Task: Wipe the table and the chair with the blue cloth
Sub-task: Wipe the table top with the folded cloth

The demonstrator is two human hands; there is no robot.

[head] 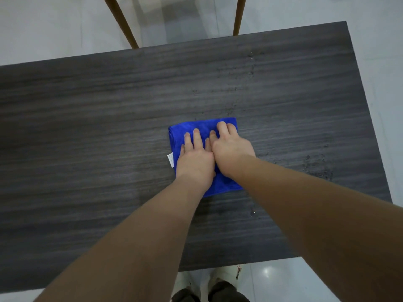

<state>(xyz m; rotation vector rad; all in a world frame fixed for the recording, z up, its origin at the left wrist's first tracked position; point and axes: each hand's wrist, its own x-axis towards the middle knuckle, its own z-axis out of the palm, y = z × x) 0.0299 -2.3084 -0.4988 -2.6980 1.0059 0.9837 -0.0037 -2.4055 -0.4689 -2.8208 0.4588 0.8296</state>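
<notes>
**Both palms flat on the blue cloth**

My left hand (195,159) and my right hand (231,149) lie side by side, touching, on the folded blue cloth (189,129). Neither has a closed grip: the fingers are stretched out and press down on the fabric, with the right hand's fingertips near the cloth's far edge. The cloth sits a little right of the middle of the dark wood-grain worktop (87,127), lying flat. A small white tag (170,159) sticks out from its left edge, just beside my left hand.

I see no containers here.

My hands and forearms cover much of the cloth, so its near right part is hidden. The print on the tag is too small to read. Past the far edge of the worktop, two brown wooden legs (121,20) rise out of the frame; what they belong to is cut off. At the bottom, my dark shoes (226,292) are only partly in view.

The worktop carries scattered wet specks and smears (318,168) to the right of the cloth and beyond it. The floor (54,29) is pale and glossy.
</notes>
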